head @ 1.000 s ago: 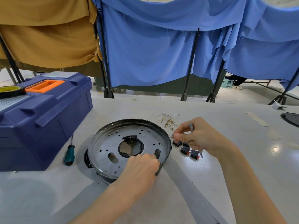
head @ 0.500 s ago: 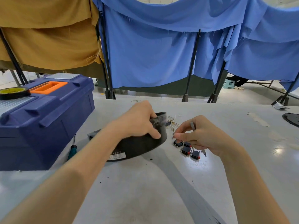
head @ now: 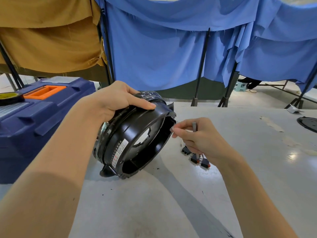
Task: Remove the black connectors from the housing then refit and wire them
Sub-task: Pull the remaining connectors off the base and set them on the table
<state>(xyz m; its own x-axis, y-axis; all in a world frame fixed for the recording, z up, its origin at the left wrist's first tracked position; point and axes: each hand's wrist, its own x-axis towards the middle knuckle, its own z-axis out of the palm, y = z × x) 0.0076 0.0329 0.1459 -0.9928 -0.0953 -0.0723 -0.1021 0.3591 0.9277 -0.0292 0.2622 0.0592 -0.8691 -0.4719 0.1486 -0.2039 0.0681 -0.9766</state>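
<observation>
The round black housing (head: 137, 134) stands tilted on its edge on the table, its open black underside toward me and its metal plate facing away. My left hand (head: 118, 98) grips its top rim. My right hand (head: 197, 136) is just right of the rim, fingers curled round a thin grey tool (head: 194, 126), fingertips at the housing's edge. Three black connectors (head: 195, 158) with red faces lie on the table beneath that hand, partly hidden by it.
A dark blue toolbox (head: 42, 114) with an orange handle stands at the left, a tape roll (head: 9, 97) on its lid. A black round part (head: 308, 123) lies at the table's far right edge. Blue and tan curtains hang behind the table.
My left hand flipped the housing from lying flat, plate up, and raised it onto its edge. My right hand lifted from above the connectors to the housing's rim.
</observation>
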